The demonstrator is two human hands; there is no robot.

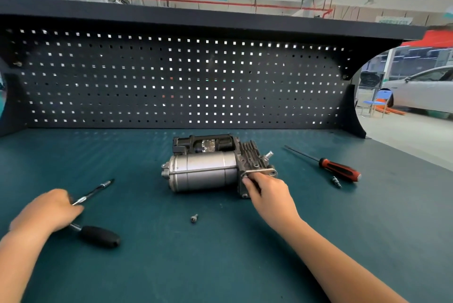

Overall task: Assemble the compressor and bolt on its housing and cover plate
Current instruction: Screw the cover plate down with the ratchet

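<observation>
The compressor (206,170), a silver cylinder with a black housing behind and a finned grey head at its right end, lies on its side mid-bench. My right hand (268,192) pinches the head's lower front edge at the flat plate (261,172). My left hand (49,212) rests over a ratchet wrench (98,236) with a black grip, and a long extension bar (94,192) pokes out past the fingers. A loose bolt (194,218) lies on the mat in front of the compressor.
A red-and-black screwdriver (339,169) lies to the right, with a small bit (337,182) beside its handle. The green bench mat (171,266) ends at a black pegboard (171,82) under a shelf. A white car and a blue chair stand beyond the right edge.
</observation>
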